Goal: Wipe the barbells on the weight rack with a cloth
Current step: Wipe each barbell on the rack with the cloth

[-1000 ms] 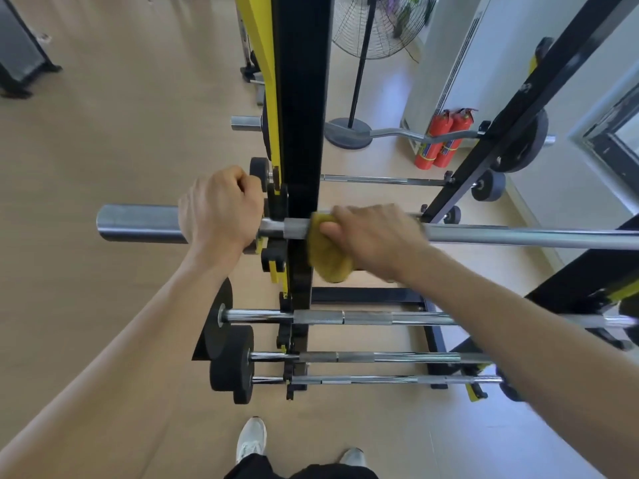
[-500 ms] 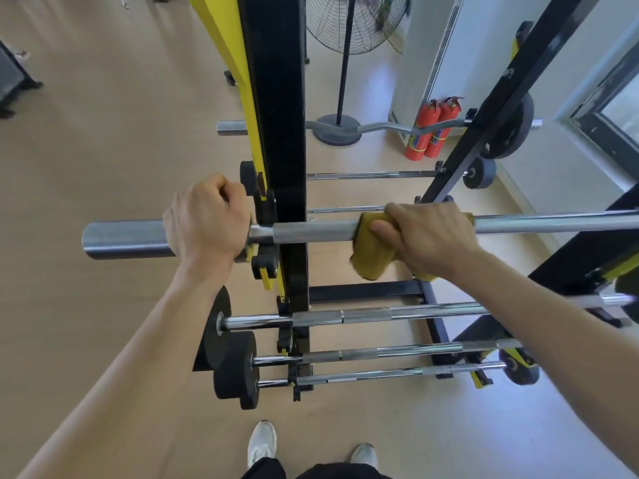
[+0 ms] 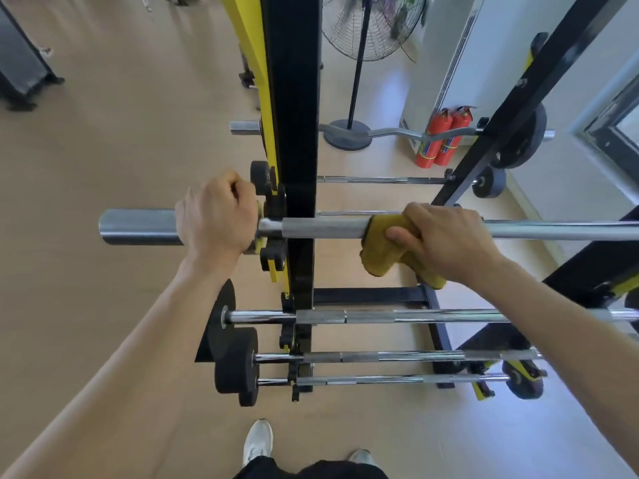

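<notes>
While left hand [image 3: 216,216] fingers clamp barbell [image 3: 325,229] sleeve, right hand [image 3: 446,242] fingers clamp cloth [image 3: 382,248] mid-shaft; bare shaft rightward

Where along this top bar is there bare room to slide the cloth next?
Bare shaft runs from the right hand and yellow cloth toward the right upright. Crowded at the black post, where the left hand grips the sleeve.

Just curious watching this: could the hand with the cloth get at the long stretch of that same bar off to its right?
Probably yes. The right hand wraps the yellow cloth round the top barbell, and the shaft to its right runs bare to the picture's edge; only a black rack upright passes behind it.
</notes>
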Motion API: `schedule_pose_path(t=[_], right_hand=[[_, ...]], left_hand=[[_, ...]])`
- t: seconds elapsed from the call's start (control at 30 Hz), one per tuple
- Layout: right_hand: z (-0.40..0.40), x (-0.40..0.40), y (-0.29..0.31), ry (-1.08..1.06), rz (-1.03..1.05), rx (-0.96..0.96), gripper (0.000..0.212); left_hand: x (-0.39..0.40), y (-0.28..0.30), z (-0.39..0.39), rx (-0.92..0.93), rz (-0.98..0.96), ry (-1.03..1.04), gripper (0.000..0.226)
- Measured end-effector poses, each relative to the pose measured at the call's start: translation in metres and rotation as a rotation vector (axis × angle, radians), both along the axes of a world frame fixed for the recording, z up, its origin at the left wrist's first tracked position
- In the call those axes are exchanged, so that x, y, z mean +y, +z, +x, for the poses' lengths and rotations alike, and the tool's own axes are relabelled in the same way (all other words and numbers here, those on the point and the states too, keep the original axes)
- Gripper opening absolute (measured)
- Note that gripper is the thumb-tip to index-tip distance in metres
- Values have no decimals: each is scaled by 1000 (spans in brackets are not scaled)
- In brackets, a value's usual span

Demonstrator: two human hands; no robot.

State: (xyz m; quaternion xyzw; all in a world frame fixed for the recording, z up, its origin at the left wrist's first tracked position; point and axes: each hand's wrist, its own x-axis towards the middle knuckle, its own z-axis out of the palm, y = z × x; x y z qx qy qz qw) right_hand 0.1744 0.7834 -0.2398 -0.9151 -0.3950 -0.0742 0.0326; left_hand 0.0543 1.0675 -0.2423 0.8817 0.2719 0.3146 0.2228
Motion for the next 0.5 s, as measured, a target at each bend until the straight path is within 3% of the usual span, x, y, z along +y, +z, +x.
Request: schedule_pose_path(t=[0.1, 0.3, 0.4, 0.5], right_hand=[[-8, 21, 5, -58, -3, -35, 55], [-52, 131, -9, 212, 22, -151, 39], [-47, 106, -13, 169, 156, -58, 45], [-23, 43, -15, 100, 147, -82, 51]], left_hand=[[-3, 0, 4, 23, -1, 39, 40], [1, -5, -4, -19, 54, -36, 34], [3, -10, -14, -65, 79, -100, 21], [5, -12, -17, -58, 91, -134, 17]])
